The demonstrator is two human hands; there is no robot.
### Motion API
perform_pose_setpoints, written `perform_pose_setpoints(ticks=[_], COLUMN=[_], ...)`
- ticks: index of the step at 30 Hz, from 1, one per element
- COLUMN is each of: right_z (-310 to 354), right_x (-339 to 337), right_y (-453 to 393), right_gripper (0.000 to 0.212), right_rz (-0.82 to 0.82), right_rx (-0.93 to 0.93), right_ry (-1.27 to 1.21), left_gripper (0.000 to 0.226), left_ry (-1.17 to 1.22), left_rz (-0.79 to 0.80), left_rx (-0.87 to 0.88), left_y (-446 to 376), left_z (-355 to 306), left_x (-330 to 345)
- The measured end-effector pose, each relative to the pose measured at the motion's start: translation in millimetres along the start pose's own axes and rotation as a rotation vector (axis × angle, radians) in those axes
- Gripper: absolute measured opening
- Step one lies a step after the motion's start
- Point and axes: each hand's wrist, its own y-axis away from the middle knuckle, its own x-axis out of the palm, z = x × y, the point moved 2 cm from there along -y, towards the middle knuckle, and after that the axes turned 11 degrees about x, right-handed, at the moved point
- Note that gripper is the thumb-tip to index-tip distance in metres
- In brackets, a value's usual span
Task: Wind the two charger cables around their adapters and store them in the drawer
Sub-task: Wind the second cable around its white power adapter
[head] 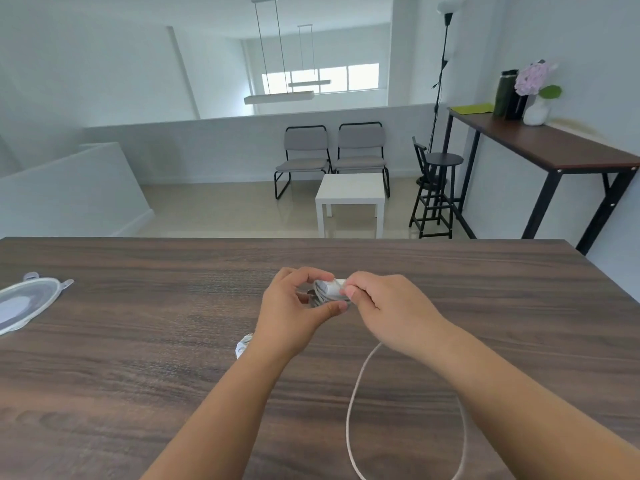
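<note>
While left hand (294, 308) pinches adapter (329, 289) above table (138, 358), I see right hand (381, 306) gripping cable (353, 403), long loop unwound. Second charger (243, 346) under left wrist looks wound. Drawer unseen; storing remains.

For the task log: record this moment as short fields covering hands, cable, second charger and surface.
left hand: grips the white adapter, cable turns already on it
right hand: pinches the cable at the adapter
loose cable: long white loop trailing toward the near edge
second charger: white bundle, mostly hidden behind the left wrist
surface: wooden table
drawer: not visible
</note>
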Motion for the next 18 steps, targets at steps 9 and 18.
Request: perform_pose_setpoints(ticks=[9,18], right_z=[-5,-3], right_x=[4,9], right_y=[12,24], right_gripper=[0.012,0.014], right_rz=[-0.206,-0.267], right_rx=[-0.082,-0.138], right_ry=[-0.245,-0.310], left_gripper=[0.035,0.033], left_ry=[0.727,0.593], left_rz=[-0.019,-0.154], left_rx=[-0.356,-0.223], left_y=[7,6], left_z=[-4,-11], left_x=[6,6])
